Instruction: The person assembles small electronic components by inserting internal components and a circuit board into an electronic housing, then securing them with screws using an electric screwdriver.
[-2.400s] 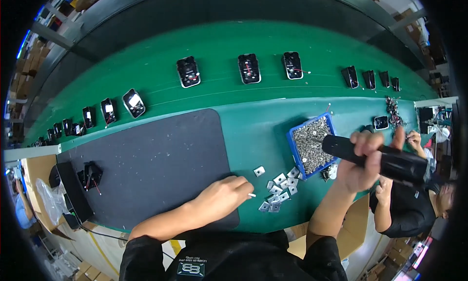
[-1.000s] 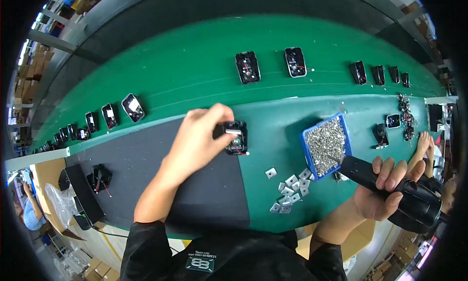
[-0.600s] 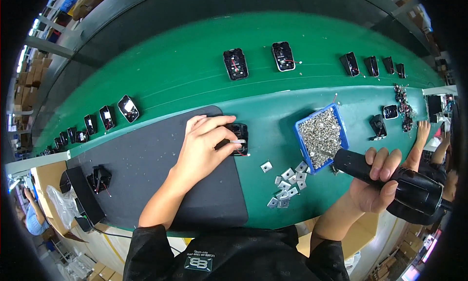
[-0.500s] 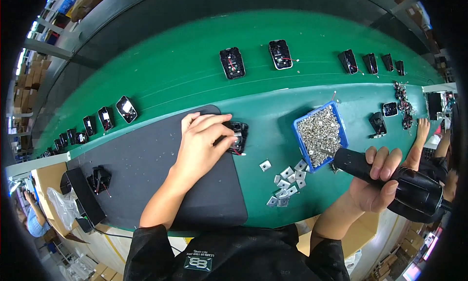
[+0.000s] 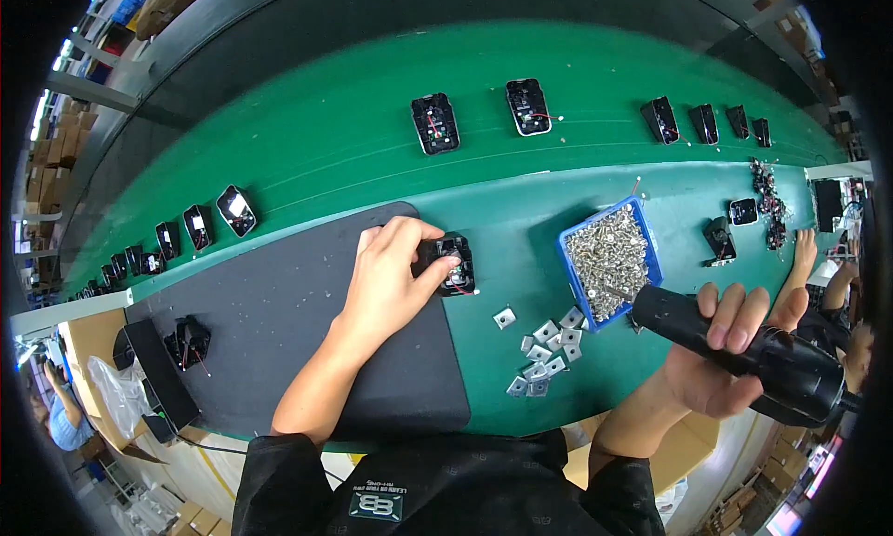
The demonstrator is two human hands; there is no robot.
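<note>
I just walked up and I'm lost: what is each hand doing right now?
Left hand: touching the black housing; whether it grips it, I can't tell.
Right hand: closed around the black power tool.

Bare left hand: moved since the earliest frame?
Yes: the bare left hand has moved forward, from the near right part of the dark grey rectangular mat toward its far right corner, at a black open housing.
</note>
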